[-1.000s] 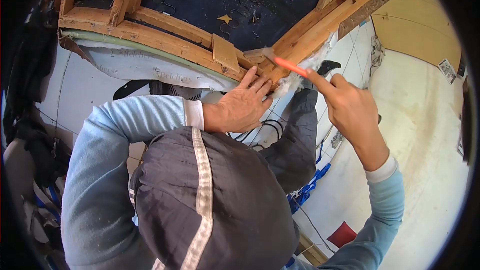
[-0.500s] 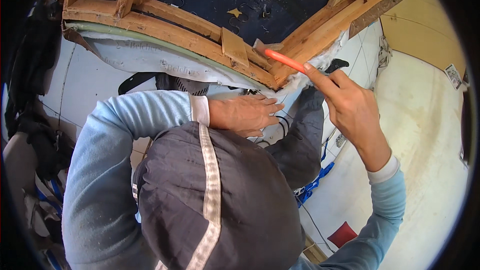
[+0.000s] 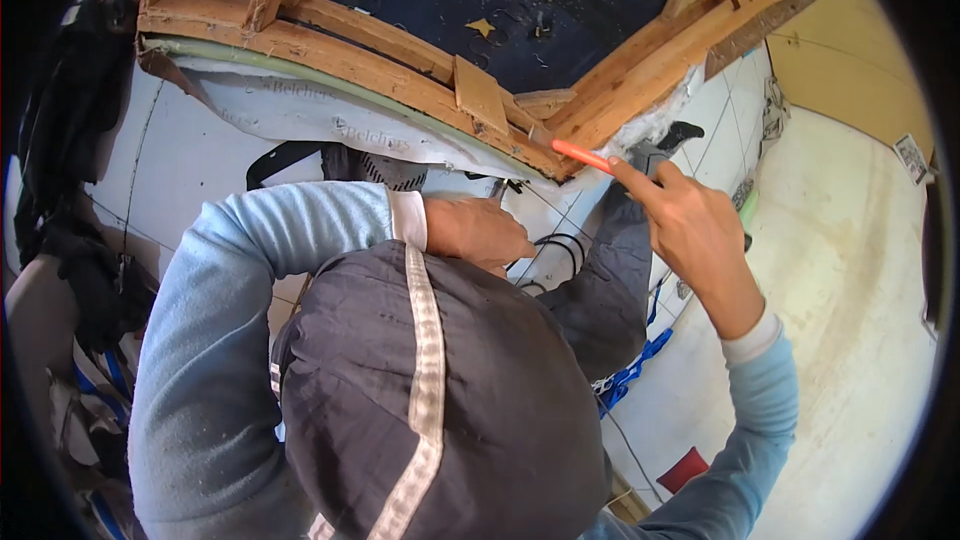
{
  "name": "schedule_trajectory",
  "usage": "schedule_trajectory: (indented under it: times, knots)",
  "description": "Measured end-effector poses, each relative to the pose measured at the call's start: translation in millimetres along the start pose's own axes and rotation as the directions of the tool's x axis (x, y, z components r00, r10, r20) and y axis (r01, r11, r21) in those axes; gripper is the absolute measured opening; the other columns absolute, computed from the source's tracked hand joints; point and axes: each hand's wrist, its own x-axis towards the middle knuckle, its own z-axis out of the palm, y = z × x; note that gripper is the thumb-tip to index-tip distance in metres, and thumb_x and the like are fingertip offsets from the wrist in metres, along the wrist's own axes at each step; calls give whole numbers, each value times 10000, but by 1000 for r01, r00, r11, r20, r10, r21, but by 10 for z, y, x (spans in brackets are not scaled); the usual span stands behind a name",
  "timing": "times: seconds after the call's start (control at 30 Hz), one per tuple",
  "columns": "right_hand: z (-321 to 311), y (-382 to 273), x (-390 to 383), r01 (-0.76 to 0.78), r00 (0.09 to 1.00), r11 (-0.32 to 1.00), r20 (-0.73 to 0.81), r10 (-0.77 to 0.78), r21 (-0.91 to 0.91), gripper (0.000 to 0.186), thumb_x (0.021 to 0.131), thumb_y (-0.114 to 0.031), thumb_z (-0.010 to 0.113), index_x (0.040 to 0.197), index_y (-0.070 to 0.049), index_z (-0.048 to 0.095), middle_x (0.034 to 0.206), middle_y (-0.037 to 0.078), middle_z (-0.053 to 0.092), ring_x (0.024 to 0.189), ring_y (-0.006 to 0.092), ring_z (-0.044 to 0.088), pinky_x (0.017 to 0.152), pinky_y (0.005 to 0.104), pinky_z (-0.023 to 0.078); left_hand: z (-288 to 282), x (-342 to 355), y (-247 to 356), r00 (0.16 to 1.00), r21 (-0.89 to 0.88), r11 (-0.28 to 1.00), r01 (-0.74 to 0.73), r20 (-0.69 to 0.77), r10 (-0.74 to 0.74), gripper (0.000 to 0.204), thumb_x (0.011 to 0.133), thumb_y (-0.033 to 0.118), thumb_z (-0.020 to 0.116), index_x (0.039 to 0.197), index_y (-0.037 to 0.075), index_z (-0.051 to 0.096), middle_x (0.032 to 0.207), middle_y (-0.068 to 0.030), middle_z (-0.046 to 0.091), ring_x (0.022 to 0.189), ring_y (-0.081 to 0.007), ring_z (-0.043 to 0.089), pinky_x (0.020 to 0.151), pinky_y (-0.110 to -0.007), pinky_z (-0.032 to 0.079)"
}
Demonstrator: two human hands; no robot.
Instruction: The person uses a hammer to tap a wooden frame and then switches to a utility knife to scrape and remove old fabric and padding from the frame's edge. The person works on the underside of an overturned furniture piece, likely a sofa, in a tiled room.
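From far away, my right hand (image 3: 692, 225) clamps its fingers on the orange tool (image 3: 583, 155), likely so its head reaches the near corner of the wooden frame (image 3: 670, 67). My left hand (image 3: 480, 231) is curled; I can't tell if it grips anything.

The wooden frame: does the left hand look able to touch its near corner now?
Probably yes: the left hand is close to the frame's near corner, and nothing visible blocks the gap between them.
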Motion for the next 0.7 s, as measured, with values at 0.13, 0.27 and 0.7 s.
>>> schedule_trajectory:
  times: [0.13,0.27,0.7]
  knots:
    - [68,-145,-15,33,934,971,-353,55,238,617,911,-29,696,1501,-211,697,907,78,643,720,273,752,567,423,577,18,18,-16,996,25,997,77,36,-78,542,1005,383,758,1417,48,649,1345,-167,729,1288,-388,698,1087,-554,522]
    - [200,-136,-116,-31,999,994,37,35,-107,652,919,-40,716,1540,-233,683,892,59,603,730,247,740,575,397,583,55,47,-45,996,9,999,51,70,-52,591,1007,389,749,1477,52,626,1370,-167,724,1318,-388,688,1108,-552,520]
    - [82,-470,-112,-117,969,993,-218,114,0,632,945,-58,714,1552,-233,683,885,79,574,724,228,699,549,391,567,129,9,-144,990,-56,994,95,110,-88,663,1007,436,753,1529,54,606,1393,-181,732,1327,-401,686,1089,-552,546]
